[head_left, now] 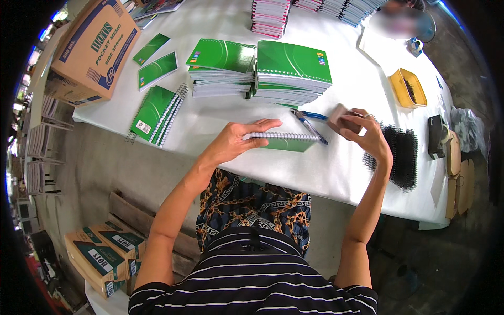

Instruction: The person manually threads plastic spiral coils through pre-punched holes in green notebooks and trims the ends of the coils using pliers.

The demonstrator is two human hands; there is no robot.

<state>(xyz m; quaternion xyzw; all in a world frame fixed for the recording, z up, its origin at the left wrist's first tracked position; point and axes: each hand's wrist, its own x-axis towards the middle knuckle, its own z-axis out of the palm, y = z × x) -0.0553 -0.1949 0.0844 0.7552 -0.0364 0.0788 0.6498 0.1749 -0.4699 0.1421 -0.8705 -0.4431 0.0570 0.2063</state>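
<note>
My left hand [234, 140] pinches a green notebook [286, 143] at its left end, its spiral-bound edge turned up, over the table's near edge. My right hand [371, 134] grips a small brown block [341, 119], blurred a little, to the right of the notebook. Between the hands lie pliers with blue handles [314, 115], partly hidden behind the notebook's far corner. A row of black wire spirals [403, 157] rests just right of my right hand. Beyond my hands stand two stacks of green notebooks [291, 60], the left stack [220, 55] set slightly back.
Spiral-bound green notebooks [153, 113] and two loose green covers [157, 70] lie at left beside a large cardboard box [97, 50]. At right are a yellow tray [407, 88] of small dark pieces and a black box [436, 136]. Another person sits at the far right.
</note>
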